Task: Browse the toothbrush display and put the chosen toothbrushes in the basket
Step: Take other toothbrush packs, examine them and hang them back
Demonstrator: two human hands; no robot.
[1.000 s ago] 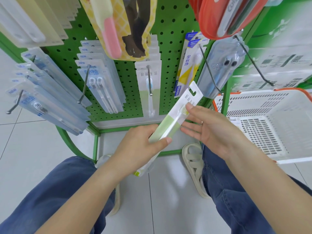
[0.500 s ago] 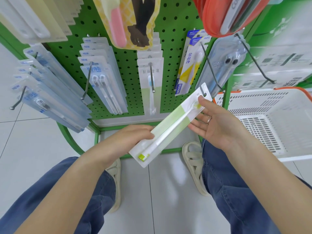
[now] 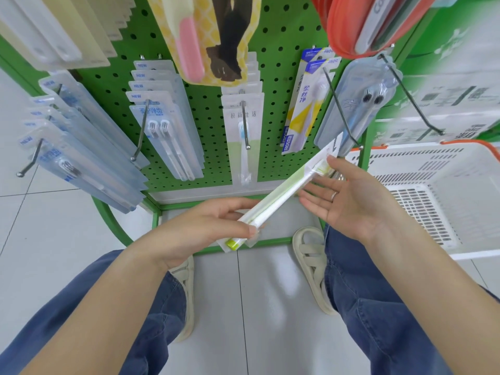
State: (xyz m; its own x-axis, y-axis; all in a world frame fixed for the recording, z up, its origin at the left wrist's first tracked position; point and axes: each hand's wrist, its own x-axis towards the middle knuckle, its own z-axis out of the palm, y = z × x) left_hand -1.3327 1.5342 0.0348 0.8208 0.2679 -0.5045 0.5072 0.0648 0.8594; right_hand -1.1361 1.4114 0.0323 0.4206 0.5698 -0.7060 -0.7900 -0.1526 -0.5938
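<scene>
Two hands meet on one pack [image 3: 281,196]: our left hand [image 3: 205,228] pinches its lower end between thumb and fingers, while our right hand [image 3: 349,196] lies flat and relaxed, its thumb touching the upper end. We hold the pack slanted before the pegboard [image 3: 211,109], beside the white basket [image 3: 438,190] at right.

pegboard [image 3: 205,109] ahead | basket [image 3: 446,169] right (beside it) | toothbrush pack [image 3: 284,196] between hands
</scene>
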